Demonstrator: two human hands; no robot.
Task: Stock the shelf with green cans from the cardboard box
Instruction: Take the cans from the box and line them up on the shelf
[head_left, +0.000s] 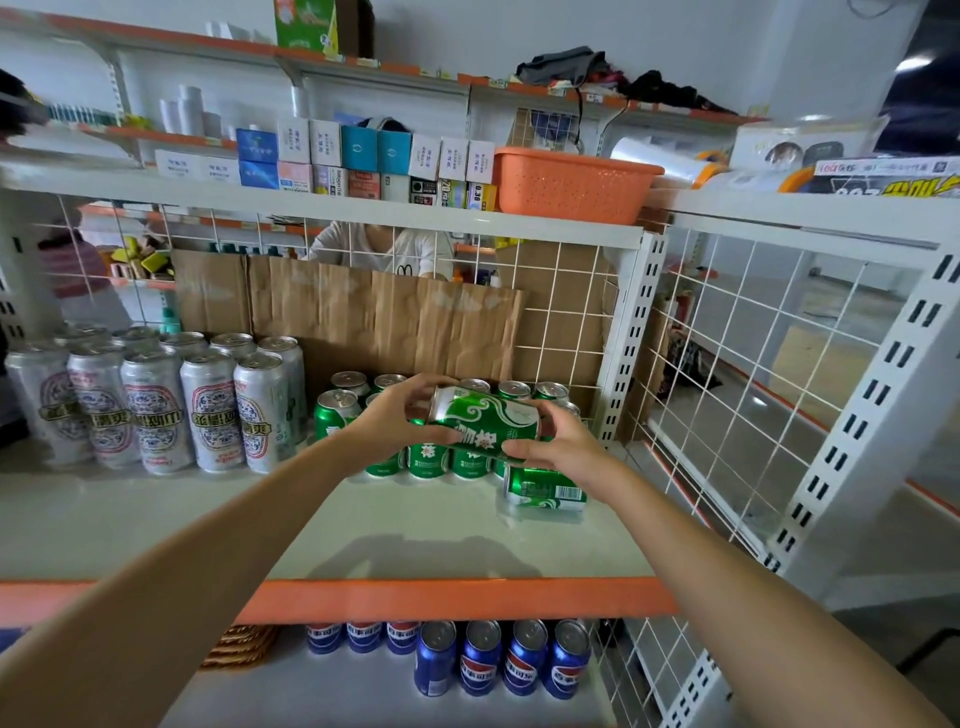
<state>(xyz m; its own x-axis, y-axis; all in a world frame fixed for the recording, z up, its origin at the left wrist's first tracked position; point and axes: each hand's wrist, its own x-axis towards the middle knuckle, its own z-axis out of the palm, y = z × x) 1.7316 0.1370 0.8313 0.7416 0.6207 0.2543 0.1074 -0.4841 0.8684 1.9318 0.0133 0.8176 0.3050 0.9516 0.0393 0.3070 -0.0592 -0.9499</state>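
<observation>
A green can (485, 420) is held sideways between both hands above the middle shelf (156, 519). My left hand (397, 415) grips its top end. My right hand (558, 441) grips its bottom end. Behind and below it, several green cans (337, 415) stand upright in rows at the back right of the shelf. One more green can (545, 488) lies on its side on the shelf, just under my right hand. The cardboard box is out of view.
Several tall silver cans (156, 410) stand at the shelf's left. Brown cardboard (384, 317) lines the wire back. A white wire grid (753, 374) closes the right side. Blue cans (504, 657) fill the shelf below. An orange basket (571, 182) sits on the shelf above.
</observation>
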